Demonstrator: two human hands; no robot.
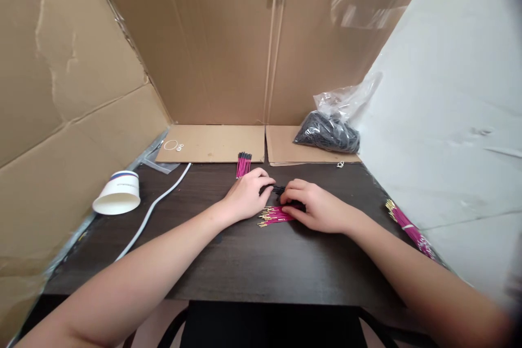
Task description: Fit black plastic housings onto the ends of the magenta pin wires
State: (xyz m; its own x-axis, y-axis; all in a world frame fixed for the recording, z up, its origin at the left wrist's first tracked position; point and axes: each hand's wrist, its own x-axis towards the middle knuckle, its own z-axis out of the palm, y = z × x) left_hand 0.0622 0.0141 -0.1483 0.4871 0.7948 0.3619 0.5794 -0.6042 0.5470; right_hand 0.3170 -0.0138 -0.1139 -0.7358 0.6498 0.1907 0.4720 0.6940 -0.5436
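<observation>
Both my hands rest on the dark table (pixel 244 261) over a small bundle of pink wires with gold tips (pixel 272 216). My left hand (pixel 247 194) is curled, its fingertips pinching the black ends of the wires (pixel 278 190). My right hand (pixel 316 205) lies closed over the same bundle from the right, covering its middle. A second pink wire bundle (pixel 243 165) stands just behind my left hand. Another pink bundle (pixel 408 227) lies along the table's right edge.
A clear plastic bag of black parts (pixel 329 131) sits at the back right on cardboard. A tipped white paper cup (pixel 118 193) and a white cable (pixel 155 207) lie at left. Small rings (pixel 173 145) rest on the cardboard flap. Cardboard walls surround the table.
</observation>
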